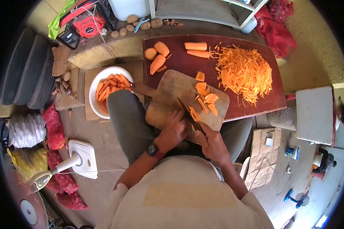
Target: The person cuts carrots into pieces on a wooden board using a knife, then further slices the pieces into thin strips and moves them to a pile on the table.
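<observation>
In the head view, the right hand point(214, 145) grips the knife point(187, 110) over the cutting board's near part; the left hand point(175, 126) curls beside the blade, its hold hidden, and could be nicked if its fingers slid. Carrot slices point(211, 98) lie on the right of the cutting board point(166, 97), and could spill if a leg moved and tipped it.
</observation>
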Motion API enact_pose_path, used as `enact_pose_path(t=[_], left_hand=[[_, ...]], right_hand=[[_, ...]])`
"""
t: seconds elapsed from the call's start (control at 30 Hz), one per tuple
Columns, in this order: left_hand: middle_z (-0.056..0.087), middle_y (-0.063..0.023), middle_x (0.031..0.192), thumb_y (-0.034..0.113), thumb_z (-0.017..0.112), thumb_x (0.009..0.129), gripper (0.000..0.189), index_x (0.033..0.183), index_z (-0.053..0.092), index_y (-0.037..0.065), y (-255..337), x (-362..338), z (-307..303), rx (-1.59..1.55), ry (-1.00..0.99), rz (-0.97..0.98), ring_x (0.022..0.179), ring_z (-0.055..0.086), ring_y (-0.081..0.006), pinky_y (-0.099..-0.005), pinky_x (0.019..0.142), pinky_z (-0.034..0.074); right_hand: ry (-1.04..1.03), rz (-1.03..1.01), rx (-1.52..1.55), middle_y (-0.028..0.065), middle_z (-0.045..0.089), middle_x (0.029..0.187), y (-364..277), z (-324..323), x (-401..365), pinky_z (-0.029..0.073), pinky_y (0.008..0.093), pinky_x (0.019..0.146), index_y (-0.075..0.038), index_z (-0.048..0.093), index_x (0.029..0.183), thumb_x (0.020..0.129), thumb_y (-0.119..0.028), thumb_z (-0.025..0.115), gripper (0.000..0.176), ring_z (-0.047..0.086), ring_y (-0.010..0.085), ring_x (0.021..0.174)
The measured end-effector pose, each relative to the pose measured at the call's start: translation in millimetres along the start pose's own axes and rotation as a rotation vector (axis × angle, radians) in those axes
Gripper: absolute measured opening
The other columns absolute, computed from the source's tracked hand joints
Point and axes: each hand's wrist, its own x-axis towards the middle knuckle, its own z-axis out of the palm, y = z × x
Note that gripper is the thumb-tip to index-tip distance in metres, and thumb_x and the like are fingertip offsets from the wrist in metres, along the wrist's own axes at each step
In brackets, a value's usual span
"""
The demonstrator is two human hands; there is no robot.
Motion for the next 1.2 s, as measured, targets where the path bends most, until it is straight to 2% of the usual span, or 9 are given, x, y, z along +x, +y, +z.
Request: enact_pose_path(t=[0.23, 0.4, 0.5, 0.77, 0.87, 0.93, 1.0, 1.1, 1.2], left_hand=[[0.061, -0.0212, 0.111, 0.004, 0.076, 0.079, 0.021, 0.100, 0.070, 0.000, -6, 3, 7, -0.023, 0.020, 0.001, 0.107, 0.059, -0.0433, -0.0524, 0.096, 0.050], [0.068, -0.0210, 0.108, -0.001, 0.076, 0.087, 0.023, 0.110, 0.074, -0.002, -5, 2, 2, -0.146, 0.075, -0.033, 0.103, 0.065, -0.0444, -0.0517, 0.090, 0.055], [0.071, -0.0217, 0.110, -0.004, 0.076, 0.089, 0.022, 0.111, 0.077, -0.002, -2, 8, -3, -0.187, 0.078, -0.046, 0.103, 0.069, -0.0445, -0.0502, 0.089, 0.058], [0.071, -0.0137, 0.103, -0.012, 0.073, 0.089, 0.019, 0.105, 0.075, -0.002, -11, -1, 3, -0.399, 0.424, -0.215, 0.091, 0.071, -0.0279, -0.0348, 0.081, 0.057], [0.071, -0.0095, 0.101, -0.010, 0.078, 0.086, 0.018, 0.102, 0.075, -0.002, -29, 3, -7, -0.544, 0.472, -0.338, 0.090, 0.069, -0.0194, -0.0321, 0.079, 0.055], [0.070, -0.0100, 0.100, -0.009, 0.078, 0.085, 0.018, 0.101, 0.075, -0.001, -29, 5, -10, -0.466, 0.370, -0.256, 0.090, 0.069, -0.0206, -0.0327, 0.079, 0.055], [0.071, -0.0115, 0.099, -0.003, 0.082, 0.084, 0.018, 0.100, 0.076, 0.000, -20, 6, -8, -0.447, 0.297, -0.184, 0.090, 0.069, -0.0264, -0.0388, 0.082, 0.054], [0.069, -0.0083, 0.092, 0.001, 0.083, 0.082, 0.015, 0.095, 0.076, 0.007, -1, 9, -2, -0.019, 0.225, -0.083, 0.089, 0.068, -0.0295, -0.0444, 0.084, 0.048], [0.071, -0.0079, 0.094, 0.003, 0.083, 0.084, 0.013, 0.094, 0.078, 0.009, -6, 8, 4, -0.036, 0.200, -0.122, 0.091, 0.066, -0.0327, -0.0470, 0.087, 0.044]], right_hand=[[-0.010, 0.041, -0.041, 0.0372, 0.073, 0.100, 5, 4, 9, 0.060, 0.0506, 0.085, 0.007, 0.064, 0.142, 0.112, -0.016, 0.066, 0.038, 0.077, 0.0522, 0.099], [0.001, 0.088, 0.078, 0.0309, 0.074, 0.098, 0, -9, -4, 0.060, 0.0454, 0.083, 0.006, 0.063, 0.144, 0.113, -0.016, 0.067, 0.039, 0.078, 0.0413, 0.090], [0.099, -0.006, 0.083, 0.0081, 0.064, 0.081, 9, -5, -1, 0.051, 0.0308, 0.066, 0.005, 0.066, 0.143, 0.113, -0.011, 0.062, 0.034, 0.056, 0.0122, 0.071], [-0.010, 0.067, 0.162, 0.0015, 0.063, 0.077, 16, -9, -12, 0.048, 0.0274, 0.054, 0.005, 0.067, 0.144, 0.114, -0.016, 0.064, 0.036, 0.057, 0.0061, 0.057], [-0.053, 0.125, 0.171, 0.0181, 0.072, 0.090, 14, -11, -15, 0.056, 0.0351, 0.074, 0.006, 0.068, 0.141, 0.112, -0.016, 0.069, 0.037, 0.069, 0.0189, 0.077], [-0.038, 0.137, 0.164, 0.0249, 0.075, 0.095, 13, -10, -14, 0.060, 0.0385, 0.082, 0.007, 0.068, 0.140, 0.111, -0.017, 0.071, 0.037, 0.074, 0.0243, 0.085], [-0.004, 0.123, 0.160, 0.0210, 0.073, 0.089, 18, -8, -10, 0.059, 0.0373, 0.077, 0.007, 0.068, 0.141, 0.112, -0.017, 0.070, 0.038, 0.072, 0.0216, 0.079], [-0.028, 0.170, 0.229, 0.0142, 0.069, 0.081, 17, -10, -2, 0.056, 0.0352, 0.068, 0.006, 0.068, 0.142, 0.112, -0.017, 0.068, 0.038, 0.069, 0.0170, 0.069], [-0.040, 0.249, 0.380, 0.0100, 0.064, 0.077, 6, -15, -2, 0.052, 0.0336, 0.062, 0.006, 0.068, 0.143, 0.112, -0.016, 0.066, 0.037, 0.061, 0.0130, 0.061]])
